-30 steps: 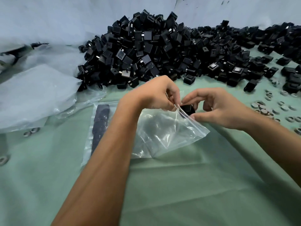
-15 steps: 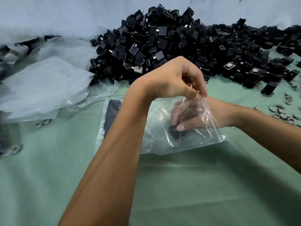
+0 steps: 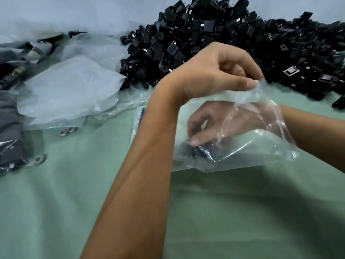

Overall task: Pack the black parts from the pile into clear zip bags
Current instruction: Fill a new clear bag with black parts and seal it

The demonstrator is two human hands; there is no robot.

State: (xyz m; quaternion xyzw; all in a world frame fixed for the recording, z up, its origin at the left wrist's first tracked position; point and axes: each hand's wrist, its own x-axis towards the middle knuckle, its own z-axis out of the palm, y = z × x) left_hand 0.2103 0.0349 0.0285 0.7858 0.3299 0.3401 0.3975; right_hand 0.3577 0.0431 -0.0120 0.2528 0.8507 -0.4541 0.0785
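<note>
One clear bag (image 3: 248, 146) is held up over the green cloth (image 3: 224, 212). Its crinkled rim is pinched between thumb and curled fingers of the left hand (image 3: 214, 71). The right hand (image 3: 220, 124) is seen inside the bag through the film, fingers curled down on one black part (image 3: 207, 149) at the bottom. The parts in the pile (image 3: 233, 43) behind are too many to be counted: boxy, hard-edged. Three metal rings (image 3: 67, 130) are seen left, beside limp plastic sheets (image 3: 71, 90).
</note>
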